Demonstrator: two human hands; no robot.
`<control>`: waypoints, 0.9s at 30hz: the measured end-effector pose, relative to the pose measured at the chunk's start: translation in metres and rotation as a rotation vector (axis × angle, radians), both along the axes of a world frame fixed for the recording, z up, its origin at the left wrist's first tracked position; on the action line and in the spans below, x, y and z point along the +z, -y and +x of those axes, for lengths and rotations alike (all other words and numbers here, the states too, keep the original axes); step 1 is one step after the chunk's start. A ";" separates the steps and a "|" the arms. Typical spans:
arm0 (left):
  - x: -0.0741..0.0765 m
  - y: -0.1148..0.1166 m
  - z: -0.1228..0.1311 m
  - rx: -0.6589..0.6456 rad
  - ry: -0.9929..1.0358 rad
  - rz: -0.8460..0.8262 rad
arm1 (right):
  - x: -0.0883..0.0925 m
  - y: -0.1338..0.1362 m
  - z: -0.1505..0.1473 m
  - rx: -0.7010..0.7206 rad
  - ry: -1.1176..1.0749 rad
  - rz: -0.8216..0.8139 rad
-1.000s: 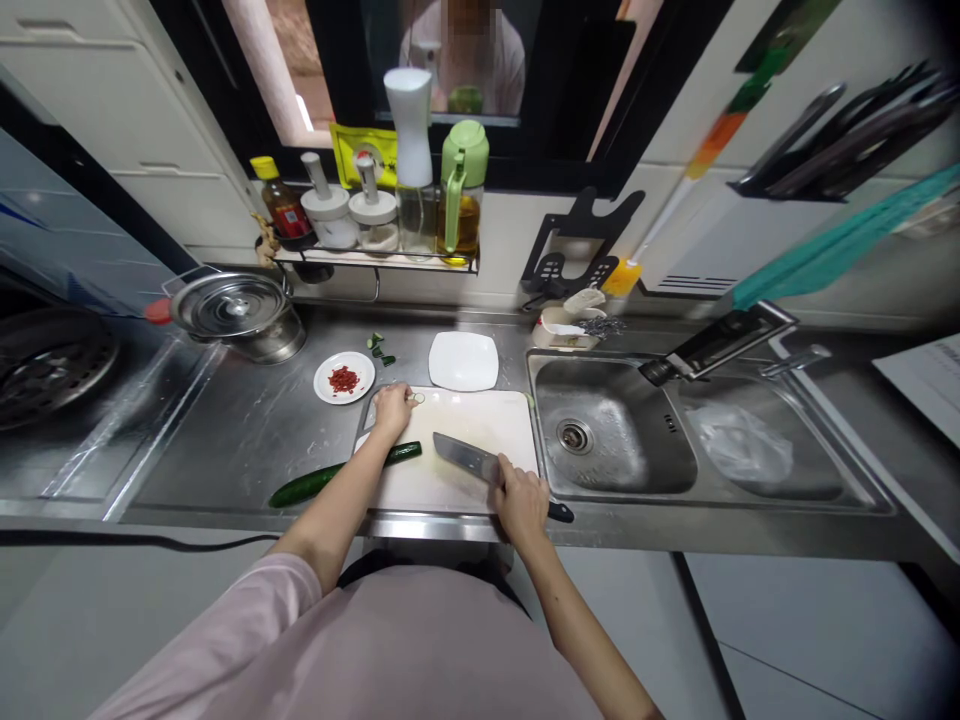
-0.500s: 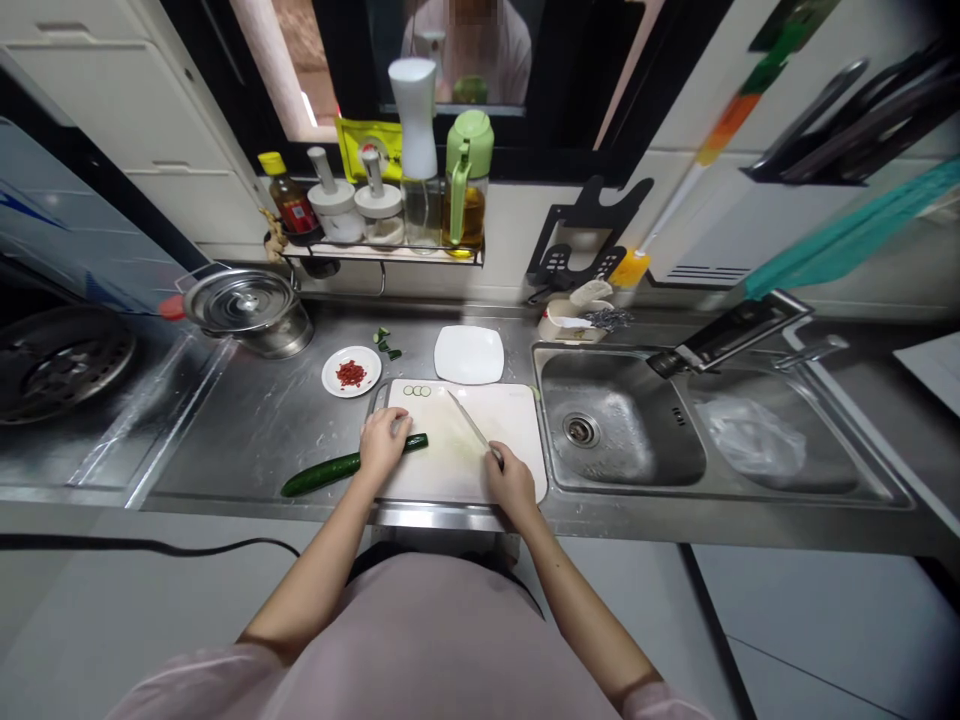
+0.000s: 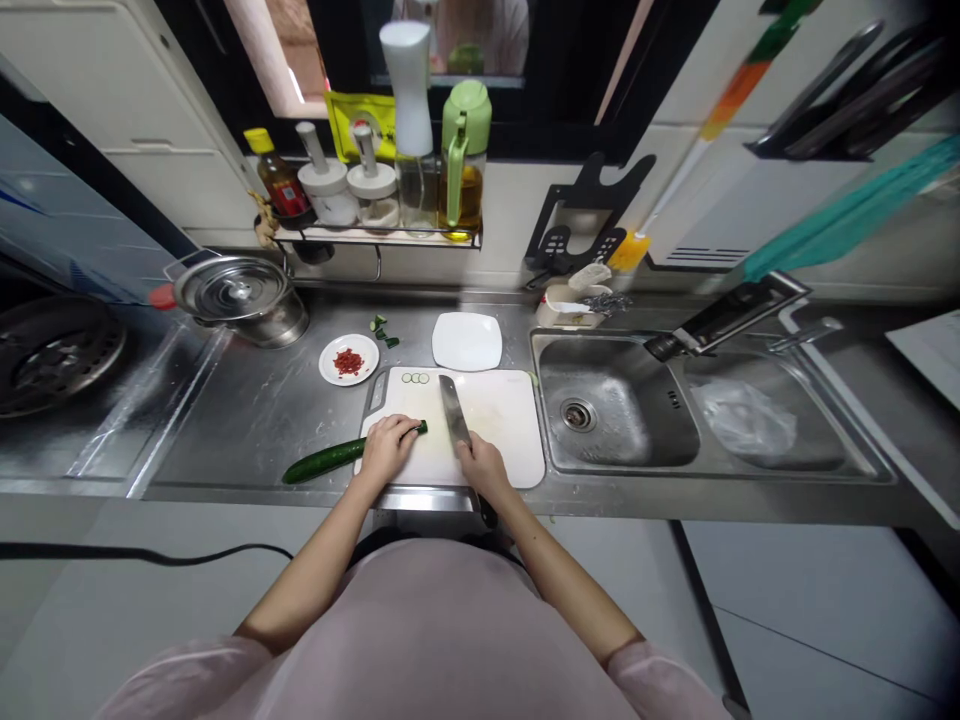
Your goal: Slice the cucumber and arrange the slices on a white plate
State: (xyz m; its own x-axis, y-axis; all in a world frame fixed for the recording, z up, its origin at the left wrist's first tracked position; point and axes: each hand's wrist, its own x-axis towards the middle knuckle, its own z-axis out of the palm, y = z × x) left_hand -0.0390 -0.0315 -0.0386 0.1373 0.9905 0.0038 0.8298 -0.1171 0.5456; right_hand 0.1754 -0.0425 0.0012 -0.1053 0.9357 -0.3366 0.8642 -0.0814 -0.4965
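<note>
My left hand point(image 3: 388, 446) rests over the cut end of a long green cucumber point(image 3: 322, 462), fingers closed round it. The cucumber lies slantwise, partly on the white cutting board point(image 3: 495, 425) and partly on the steel counter. In my right hand point(image 3: 484, 466) is a kitchen knife point(image 3: 454, 412), gripped by its dark handle. Its blade points away from me over the board, a little right of the cucumber's end and apart from it. Several thin cucumber slices point(image 3: 415, 378) lie in a row at the board's far left.
Behind the board stand a white plate point(image 3: 466, 341) and a small dish point(image 3: 349, 360) of chopped red pieces. Green scraps point(image 3: 384, 331) lie between them. A steel pot point(image 3: 244, 298) is at left, the double sink point(image 3: 622, 405) at right. Bottles point(image 3: 463, 160) line a wall rack.
My right hand has brought the knife left, nearer the cucumber, and its blade now shows broadside. My left hand has shifted right toward the cut end and closed over it. The view has tilted slightly.
</note>
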 end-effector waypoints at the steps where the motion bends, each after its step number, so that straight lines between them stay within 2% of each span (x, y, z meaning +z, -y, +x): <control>1: -0.002 0.000 0.000 -0.003 0.003 0.010 | 0.001 0.001 -0.004 0.014 0.009 -0.015; 9: -0.010 -0.002 0.001 -0.043 -0.027 0.025 | 0.007 0.007 -0.024 0.091 0.056 -0.084; 17: -0.009 -0.002 0.002 -0.056 -0.080 0.027 | 0.003 0.011 -0.032 0.084 0.044 -0.095; 27: -0.016 -0.003 0.000 -0.097 -0.070 0.177 | 0.005 0.011 -0.035 0.090 0.023 -0.121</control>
State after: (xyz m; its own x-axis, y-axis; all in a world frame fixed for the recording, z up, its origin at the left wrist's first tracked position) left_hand -0.0392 -0.0285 -0.0550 0.2376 0.9574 0.1639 0.8452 -0.2869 0.4508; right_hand 0.1404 -0.0540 0.0062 -0.1775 0.8752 -0.4500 0.8818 -0.0615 -0.4676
